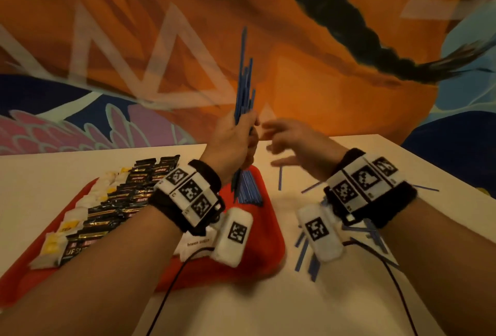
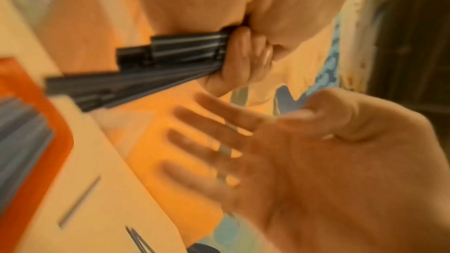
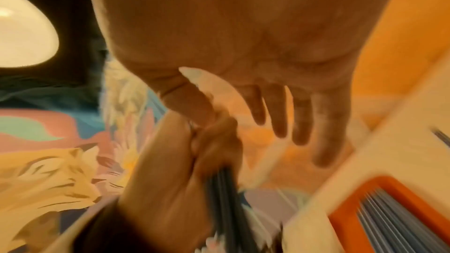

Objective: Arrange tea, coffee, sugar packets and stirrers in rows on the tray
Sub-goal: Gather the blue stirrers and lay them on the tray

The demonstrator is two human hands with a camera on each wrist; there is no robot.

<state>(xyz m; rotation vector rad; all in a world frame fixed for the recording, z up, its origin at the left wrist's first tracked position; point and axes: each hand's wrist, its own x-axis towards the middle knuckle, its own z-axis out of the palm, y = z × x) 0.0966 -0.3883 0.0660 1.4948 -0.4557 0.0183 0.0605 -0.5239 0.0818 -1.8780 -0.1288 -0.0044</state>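
The left hand (image 1: 236, 137) is raised above the far end of the red tray (image 1: 268, 241) and clenched round a bundle of blue stirrers (image 1: 245, 80), held upright; their upper ends stand uneven, one well above the rest, and the lower ends hang out below the fist over the tray. The right hand (image 1: 292, 145) is just beside it, fingers spread and straight, grasping nothing (blurred in all three views).

On the tray, from the left: a row of white tea packets (image 1: 80, 206) with yellow tags, then a row of black coffee packets (image 1: 128, 193), overlapping and running from the near edge to the far edge. At the far right end of the tray lies a flat group of stirrers (image 1: 249, 188), side by side. A white sugar packet (image 1: 193, 247) shows partly below the left wrist.

Loose stirrers (image 1: 303, 252) lie scattered on the white counter (image 1: 241, 309) to the right of the tray, some hidden under the right forearm.
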